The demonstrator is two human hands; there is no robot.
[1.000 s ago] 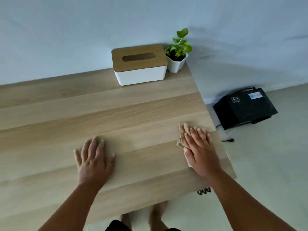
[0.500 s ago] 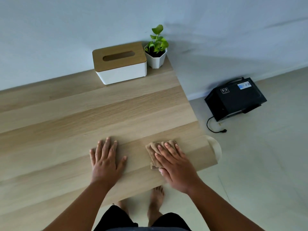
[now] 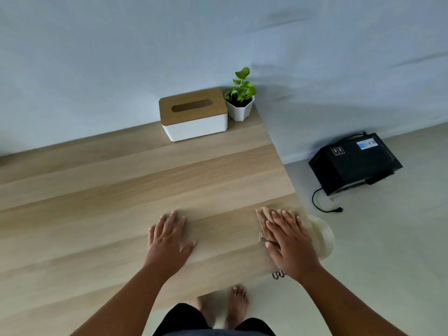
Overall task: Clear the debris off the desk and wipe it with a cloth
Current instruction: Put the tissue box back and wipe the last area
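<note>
While a tan cloth (image 3: 265, 220) is lying near the desk's (image 3: 121, 202) lower-right edge, the right hand (image 3: 289, 242) is pressing flat on it, fingers together; the left hand (image 3: 169, 238) is resting splayed at centre, tissue box (image 3: 194, 115) and potted plant (image 3: 240, 100) above.

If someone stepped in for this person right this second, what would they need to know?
Left hand: flat and open on the desk, holding nothing.
Right hand: palm down, pressing the tan cloth onto the desk near its right edge.
Done: no debris shows on the desk.
Left: whether the whole top has been wiped cannot be told; the tissue box and potted plant stand at the far right corner, so wipe around them.
</note>
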